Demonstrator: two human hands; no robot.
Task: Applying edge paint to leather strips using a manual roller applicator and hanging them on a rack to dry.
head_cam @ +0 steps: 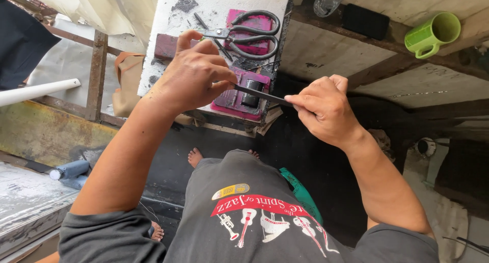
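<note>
The left hand [196,74] and right hand [321,107] each pinch an end of a thin black strip [262,95], stretched taut just above the small work block [163,29]. Keeping both pinches firm and the strip level looks key; large scissors [249,34] lie behind.

small white desk [168,34], pretty grimy with black smudges all over the top. lying on it: big black scissors [249,34] resting on a pink block [254,23], a dark red block [166,45] near the left edge, and another pink pad [232,97] at the front with a small black piece [251,93] on top.
</note>
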